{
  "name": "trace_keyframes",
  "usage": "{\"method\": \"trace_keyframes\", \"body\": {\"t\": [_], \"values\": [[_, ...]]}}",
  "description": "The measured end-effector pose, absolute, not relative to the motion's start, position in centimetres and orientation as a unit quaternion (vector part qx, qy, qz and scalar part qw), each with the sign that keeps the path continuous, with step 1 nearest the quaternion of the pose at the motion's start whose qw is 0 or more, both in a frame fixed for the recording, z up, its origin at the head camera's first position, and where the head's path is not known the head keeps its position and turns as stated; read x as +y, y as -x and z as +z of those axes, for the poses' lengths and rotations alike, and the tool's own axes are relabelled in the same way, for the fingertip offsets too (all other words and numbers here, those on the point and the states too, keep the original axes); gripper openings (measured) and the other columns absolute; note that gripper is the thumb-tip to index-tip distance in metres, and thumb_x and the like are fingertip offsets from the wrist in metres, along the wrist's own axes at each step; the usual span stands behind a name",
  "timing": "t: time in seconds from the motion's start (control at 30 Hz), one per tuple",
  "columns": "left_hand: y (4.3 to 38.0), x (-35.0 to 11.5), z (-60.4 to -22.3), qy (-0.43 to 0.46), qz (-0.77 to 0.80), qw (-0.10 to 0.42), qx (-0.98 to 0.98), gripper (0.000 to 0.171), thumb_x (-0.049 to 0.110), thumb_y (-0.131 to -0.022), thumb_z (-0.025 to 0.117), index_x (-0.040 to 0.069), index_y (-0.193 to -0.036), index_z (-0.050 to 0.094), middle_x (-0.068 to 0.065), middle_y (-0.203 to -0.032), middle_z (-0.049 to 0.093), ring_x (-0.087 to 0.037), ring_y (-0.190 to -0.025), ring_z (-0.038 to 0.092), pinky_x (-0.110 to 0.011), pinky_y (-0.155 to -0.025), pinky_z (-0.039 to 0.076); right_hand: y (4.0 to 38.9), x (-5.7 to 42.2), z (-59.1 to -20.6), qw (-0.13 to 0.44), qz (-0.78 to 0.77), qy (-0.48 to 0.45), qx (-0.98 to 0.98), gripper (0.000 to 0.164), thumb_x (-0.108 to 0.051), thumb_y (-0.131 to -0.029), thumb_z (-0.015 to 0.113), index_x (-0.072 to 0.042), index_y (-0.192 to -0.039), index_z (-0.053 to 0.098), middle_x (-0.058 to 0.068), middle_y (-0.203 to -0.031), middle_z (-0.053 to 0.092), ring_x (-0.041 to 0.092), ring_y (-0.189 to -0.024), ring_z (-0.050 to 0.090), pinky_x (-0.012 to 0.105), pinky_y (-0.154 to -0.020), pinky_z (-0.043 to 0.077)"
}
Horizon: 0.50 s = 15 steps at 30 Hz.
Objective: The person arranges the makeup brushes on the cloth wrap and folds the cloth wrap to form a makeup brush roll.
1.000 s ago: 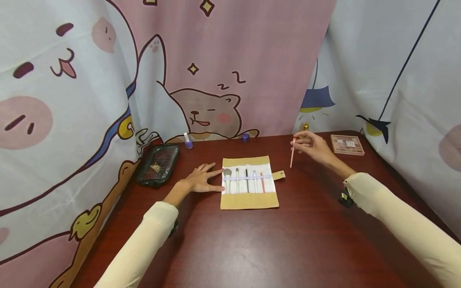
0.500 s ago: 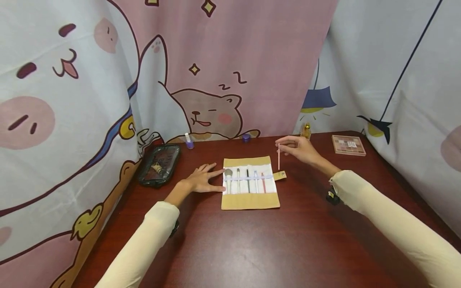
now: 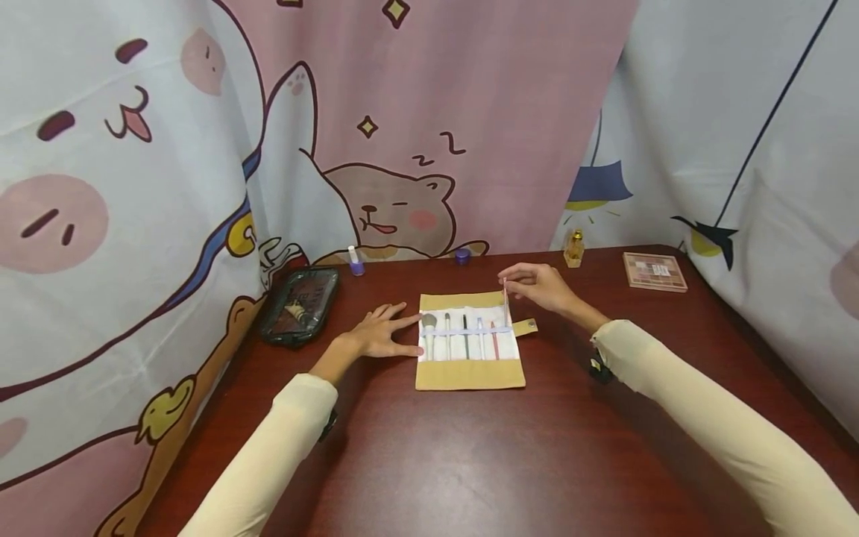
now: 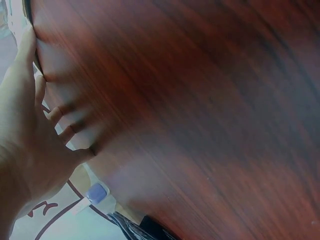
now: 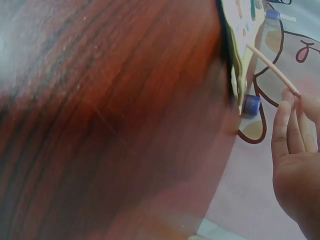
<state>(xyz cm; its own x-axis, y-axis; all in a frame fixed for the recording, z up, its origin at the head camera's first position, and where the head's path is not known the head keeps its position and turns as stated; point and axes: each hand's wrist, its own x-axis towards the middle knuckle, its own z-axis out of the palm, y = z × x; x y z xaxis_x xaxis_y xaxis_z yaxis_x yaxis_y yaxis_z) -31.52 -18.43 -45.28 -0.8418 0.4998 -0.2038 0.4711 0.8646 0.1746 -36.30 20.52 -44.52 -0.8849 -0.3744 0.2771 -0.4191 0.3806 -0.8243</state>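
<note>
A tan fabric brush roll (image 3: 470, 375) lies unfolded on the table, with several makeup brushes held in a row under its lilac band. My left hand (image 3: 380, 333) is spread flat, thumb and index fingertip on the roll's left edge. At the upper right corner, my right hand (image 3: 542, 286) pinches a slim pink makeup brush (image 3: 506, 304) by its top end. The brush points downward, its lower end over the white lining beside the red brush (image 3: 495, 341). In the right wrist view the pink stick (image 5: 272, 68) slants from the fingertips to the roll (image 5: 240, 65).
A black-edged clear pouch (image 3: 300, 306) lies left of the left hand. Along the back stand a purple nail polish bottle (image 3: 356, 262), a small purple jar (image 3: 462, 256) and a gold perfume bottle (image 3: 574, 249). An eyeshadow palette (image 3: 655, 271) is at the back right. A snap strap (image 3: 526, 327) sticks out rightward.
My right hand has moved left and slightly down with the pink brush, from beside the perfume bottle to the roll's right end. The left hand has stayed on the roll's edge.
</note>
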Motion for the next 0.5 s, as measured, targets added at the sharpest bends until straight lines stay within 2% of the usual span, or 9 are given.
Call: {"method": "trace_keyframes", "body": {"t": [0.27, 0.37, 0.5], "values": [[31.5, -18.2, -45.1, -0.252, 0.057, 0.123, 0.958, 0.087, 0.077, -0.090, 0.058, 0.038, -0.163, 0.032, -0.009, -0.173, 0.016, -0.039, -0.158, 0.013, -0.067, -0.122, 0.016, 36.3, 20.2, -45.4, 0.014, 0.491, -0.233, -0.839, 0.028, -0.004, -0.100, 0.069, 0.002, -0.127, 0.070, 0.027, -0.116, 0.073, 0.034, -0.096, 0.075, 0.049, -0.076, 0.062], [31.5, -18.2, -45.2, -0.251, 0.055, 0.124, 0.958, 0.088, 0.078, -0.090, 0.057, 0.038, -0.164, 0.032, -0.009, -0.173, 0.016, -0.038, -0.158, 0.013, -0.067, -0.122, 0.016, 36.1, 20.2, -45.7, 0.006, 0.475, -0.230, -0.849, 0.028, -0.005, -0.099, 0.070, 0.003, -0.127, 0.070, 0.024, -0.115, 0.074, 0.034, -0.099, 0.075, 0.045, -0.077, 0.062], [31.4, -18.3, -45.3, -0.250, 0.057, 0.121, 0.959, 0.088, 0.078, -0.089, 0.057, 0.038, -0.163, 0.032, -0.009, -0.173, 0.016, -0.038, -0.158, 0.014, -0.067, -0.121, 0.017, 35.8, 20.2, -45.9, 0.003, 0.432, -0.235, -0.871, 0.026, -0.011, -0.099, 0.073, -0.002, -0.123, 0.074, 0.014, -0.113, 0.077, 0.030, -0.105, 0.074, 0.042, -0.084, 0.061]]}}
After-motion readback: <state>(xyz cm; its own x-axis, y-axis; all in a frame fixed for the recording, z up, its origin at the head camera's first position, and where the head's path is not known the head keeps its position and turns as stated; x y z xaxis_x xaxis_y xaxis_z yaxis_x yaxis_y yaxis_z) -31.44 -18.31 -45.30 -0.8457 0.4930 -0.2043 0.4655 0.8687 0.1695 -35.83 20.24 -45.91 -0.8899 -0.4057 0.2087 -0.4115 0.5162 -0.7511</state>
